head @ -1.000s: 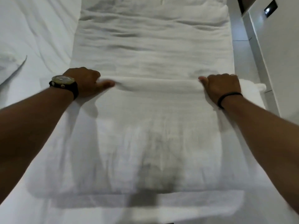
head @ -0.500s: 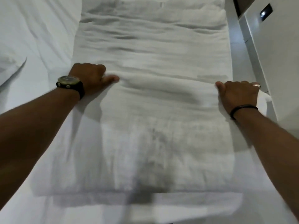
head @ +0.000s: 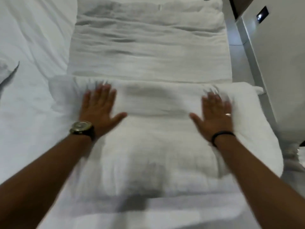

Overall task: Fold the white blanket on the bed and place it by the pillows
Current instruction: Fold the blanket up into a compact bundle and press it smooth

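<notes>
The white blanket [head: 151, 52] lies as a long strip down the right side of the bed, its near end doubled over into a thick folded layer [head: 156, 146]. My left hand [head: 99, 108], with a watch on its wrist, rests flat with fingers spread on the left part of that layer near the fold's far edge. Flat on the right part lies my right hand [head: 214, 114], fingers spread, a ring on one finger and a dark band on the wrist. Neither hand holds anything. Both hands are motion-blurred.
The white bed sheet [head: 33, 66] spreads wrinkled to the left. A pillow corner [head: 6, 70] shows at the left edge. A white wall or cabinet panel [head: 280, 63] with a small dark switch plate [head: 262, 14] stands close on the right.
Both hands were closed on the blanket's fold edge; they have let go and now press flat with fingers spread on the doubled layer, which looks thicker and nearer.
</notes>
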